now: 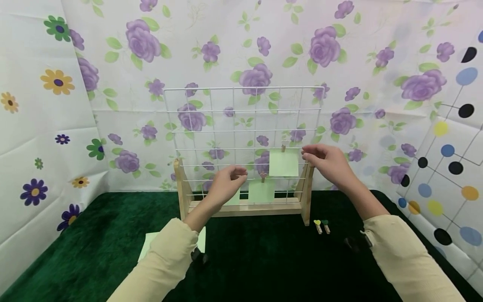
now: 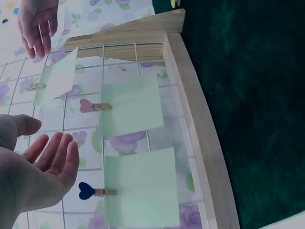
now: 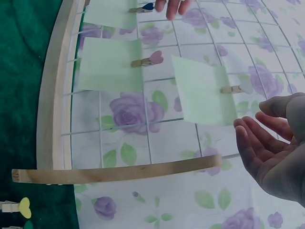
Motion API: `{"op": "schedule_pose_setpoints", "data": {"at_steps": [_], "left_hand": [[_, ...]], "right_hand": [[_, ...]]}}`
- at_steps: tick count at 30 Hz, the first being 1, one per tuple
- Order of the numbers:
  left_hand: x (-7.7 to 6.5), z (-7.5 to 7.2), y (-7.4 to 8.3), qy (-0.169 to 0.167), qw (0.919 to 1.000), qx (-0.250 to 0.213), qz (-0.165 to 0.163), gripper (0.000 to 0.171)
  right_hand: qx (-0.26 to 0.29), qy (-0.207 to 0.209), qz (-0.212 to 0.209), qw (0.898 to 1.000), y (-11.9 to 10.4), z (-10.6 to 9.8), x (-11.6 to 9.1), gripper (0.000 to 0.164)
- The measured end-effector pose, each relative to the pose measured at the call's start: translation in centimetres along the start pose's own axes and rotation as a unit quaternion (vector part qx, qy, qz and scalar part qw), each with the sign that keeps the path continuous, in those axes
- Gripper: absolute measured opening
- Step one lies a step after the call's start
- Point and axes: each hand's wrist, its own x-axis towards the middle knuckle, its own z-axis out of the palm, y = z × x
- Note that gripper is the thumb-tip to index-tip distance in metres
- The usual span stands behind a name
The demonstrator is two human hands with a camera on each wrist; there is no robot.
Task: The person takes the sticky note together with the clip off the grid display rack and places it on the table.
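A white wire grid [image 1: 243, 131] in a wooden stand bears pale green paper squares held by small heart-topped clothespins. The upper paper square [image 1: 284, 162] hangs from a clothespin with a white heart [image 3: 233, 89]. Lower down, another square [image 2: 131, 107] has a pink-heart clothespin [image 2: 94, 106], and a third [image 2: 141, 188] a dark blue one [image 2: 96, 191]. My right hand [image 1: 327, 163], fingers loosely bent and holding nothing, is beside the upper square's right edge. Before the grid my left hand [image 1: 227, 184] hovers with relaxed fingers, nothing in it, hiding part of the third square in the head view.
On the dark green cloth [image 1: 264, 260], two clothespins, one with a yellow heart [image 1: 317, 223] and one with a green heart [image 1: 325, 224], lie right of the stand. More pale green paper [image 1: 201, 240] lies partly under my left forearm. A flowered sheet [image 1: 226, 25] hangs behind.
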Motion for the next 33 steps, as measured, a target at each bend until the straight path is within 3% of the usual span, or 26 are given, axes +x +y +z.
{"op": "schedule_pose_setpoints", "data": {"at_steps": [7, 12, 25, 33], "left_hand": [[1.4, 0.9, 0.6, 0.005, 0.9997, -0.015, -0.017, 0.029], [2.2, 1.8, 1.2, 0.006, 0.9994, -0.025, -0.021, 0.027], [3.4, 4.6, 2.6, 0.005, 0.9990, -0.042, -0.017, 0.031], [4.0, 5.8, 2.9, 0.015, 0.9986, -0.044, -0.024, 0.031]], "right_hand": [[-0.008, 0.004, 0.004, 1.000, -0.9, 0.1, 1.1, 0.037], [-0.005, -0.005, -0.017, 1.000, -1.8, 0.6, 1.8, 0.036], [-0.060, -0.014, -0.036, 0.997, -3.3, 1.6, 3.0, 0.036], [-0.047, -0.037, -0.015, 0.998, -3.7, 2.1, 4.1, 0.036]]}}
